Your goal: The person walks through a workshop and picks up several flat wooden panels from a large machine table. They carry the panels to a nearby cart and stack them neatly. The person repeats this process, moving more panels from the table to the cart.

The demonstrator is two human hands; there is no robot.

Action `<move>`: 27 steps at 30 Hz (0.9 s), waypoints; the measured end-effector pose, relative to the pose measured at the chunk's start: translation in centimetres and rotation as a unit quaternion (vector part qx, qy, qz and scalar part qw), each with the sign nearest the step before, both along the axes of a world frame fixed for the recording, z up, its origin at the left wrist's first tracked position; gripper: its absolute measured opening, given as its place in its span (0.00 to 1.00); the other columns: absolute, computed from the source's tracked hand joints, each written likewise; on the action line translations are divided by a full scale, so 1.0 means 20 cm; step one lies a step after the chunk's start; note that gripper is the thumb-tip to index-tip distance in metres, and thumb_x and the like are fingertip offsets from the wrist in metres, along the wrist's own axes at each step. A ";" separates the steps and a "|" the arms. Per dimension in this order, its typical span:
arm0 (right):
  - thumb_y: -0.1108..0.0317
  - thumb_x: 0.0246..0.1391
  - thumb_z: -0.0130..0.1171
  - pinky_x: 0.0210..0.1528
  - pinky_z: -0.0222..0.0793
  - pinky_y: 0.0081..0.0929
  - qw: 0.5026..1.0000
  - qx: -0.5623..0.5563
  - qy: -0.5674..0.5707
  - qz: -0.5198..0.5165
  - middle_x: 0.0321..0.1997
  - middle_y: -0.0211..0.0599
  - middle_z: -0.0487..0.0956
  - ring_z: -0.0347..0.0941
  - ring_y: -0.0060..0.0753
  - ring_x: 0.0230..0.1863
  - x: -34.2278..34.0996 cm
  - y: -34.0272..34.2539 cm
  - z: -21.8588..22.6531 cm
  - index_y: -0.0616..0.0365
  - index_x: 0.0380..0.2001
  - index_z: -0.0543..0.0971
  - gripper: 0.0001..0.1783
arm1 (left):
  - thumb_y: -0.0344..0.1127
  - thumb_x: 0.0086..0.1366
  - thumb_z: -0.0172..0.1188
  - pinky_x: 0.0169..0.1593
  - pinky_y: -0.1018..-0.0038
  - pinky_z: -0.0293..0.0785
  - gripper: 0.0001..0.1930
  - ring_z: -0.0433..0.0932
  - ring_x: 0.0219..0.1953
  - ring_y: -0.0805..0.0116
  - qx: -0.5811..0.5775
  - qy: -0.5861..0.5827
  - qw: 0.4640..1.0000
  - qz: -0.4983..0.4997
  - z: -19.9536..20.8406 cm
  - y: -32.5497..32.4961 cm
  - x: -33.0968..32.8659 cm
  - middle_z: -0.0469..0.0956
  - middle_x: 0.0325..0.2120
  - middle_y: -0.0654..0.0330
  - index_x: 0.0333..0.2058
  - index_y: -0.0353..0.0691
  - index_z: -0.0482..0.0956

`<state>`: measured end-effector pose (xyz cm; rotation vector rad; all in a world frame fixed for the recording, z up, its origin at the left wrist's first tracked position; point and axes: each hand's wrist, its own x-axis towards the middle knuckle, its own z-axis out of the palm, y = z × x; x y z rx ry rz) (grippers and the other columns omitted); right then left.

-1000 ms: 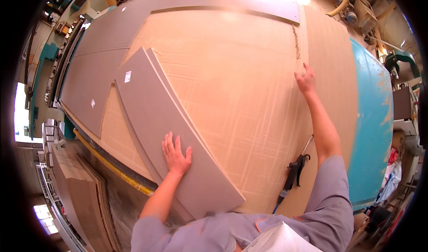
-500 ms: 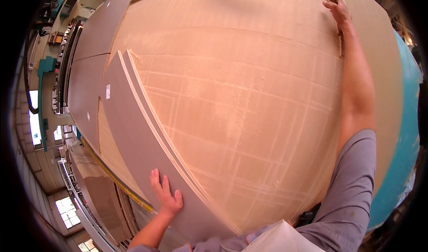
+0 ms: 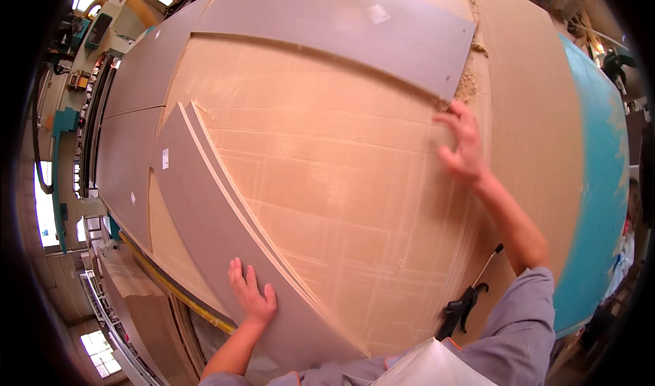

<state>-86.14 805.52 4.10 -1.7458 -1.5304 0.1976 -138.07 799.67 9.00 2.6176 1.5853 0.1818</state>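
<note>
My left hand (image 3: 253, 294) lies flat, fingers apart, on the near end of a long grey panel (image 3: 198, 188). That panel rests slantwise on another one, whose pale edge (image 3: 228, 176) shows along its right side. Farther off and to the right, my right hand (image 3: 465, 146) is open with bent fingers. Its fingertips are at the near right corner of a far grey panel (image 3: 341, 21); whether they touch it is hard to tell. Sawdust (image 3: 468, 86) lies along that panel's right end.
Beneath the panels spreads a broad tan board (image 3: 382, 202) with pale line marks. A black air blow gun (image 3: 461, 309) lies near my right elbow. More grey panels (image 3: 126, 161) stretch along the left, and a teal strip (image 3: 593, 202) borders the right.
My right hand has come nearer and leftward. The far panel's right end has swung toward me, baring sawdust beside it. My left hand stays on the slanted panel. The blow gun shows more fully.
</note>
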 end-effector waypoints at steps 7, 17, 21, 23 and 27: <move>0.70 0.42 0.56 0.62 0.54 0.38 0.996 0.020 -0.019 -0.089 0.61 0.52 0.61 0.58 0.51 0.62 0.11 -0.01 0.19 0.58 0.54 0.68 0.30 | 0.31 0.51 0.56 0.63 0.54 0.49 0.27 0.54 0.62 0.42 0.002 -0.129 0.992 0.009 0.00 -0.06 0.09 0.60 0.57 0.42 0.51 0.26 0.64; 0.64 0.40 0.60 0.60 0.58 0.37 0.981 -0.163 0.097 -0.028 0.55 0.51 0.69 0.63 0.50 0.57 -0.16 0.08 0.17 0.63 0.55 0.66 0.36 | 0.38 0.52 0.57 0.67 0.61 0.40 0.41 0.42 0.66 0.45 -0.252 -0.353 0.897 0.087 -0.12 0.08 1.10 0.46 0.63 0.37 0.61 0.25 0.49; 0.70 0.40 0.59 0.52 0.67 0.34 0.967 -0.191 0.163 -0.044 0.49 0.51 0.73 0.69 0.45 0.52 -0.17 -0.06 0.21 0.65 0.54 0.66 0.33 | 0.34 0.53 0.56 0.67 0.64 0.40 0.41 0.43 0.67 0.50 -0.337 -0.497 0.791 0.116 0.08 -0.01 0.96 0.49 0.62 0.41 0.62 0.27 0.46; 0.74 0.43 0.57 0.44 0.71 0.30 0.923 -0.256 0.286 -0.038 0.43 0.46 0.76 0.73 0.36 0.45 -0.24 -0.20 0.33 0.66 0.53 0.67 0.30 | 0.32 0.54 0.56 0.63 0.63 0.53 0.40 0.52 0.64 0.54 -0.382 -0.593 0.691 0.159 0.11 -0.12 0.83 0.56 0.59 0.45 0.62 0.30 0.46; 0.75 0.46 0.55 0.35 0.69 0.26 0.820 -0.428 0.379 0.042 0.37 0.36 0.78 0.73 0.26 0.34 -0.35 -0.68 0.62 0.65 0.49 0.71 0.23 | 0.37 0.57 0.58 0.52 0.67 0.67 0.32 0.67 0.53 0.63 -0.527 -0.600 0.526 0.293 0.34 -0.31 0.51 0.66 0.50 0.50 0.57 0.31 0.56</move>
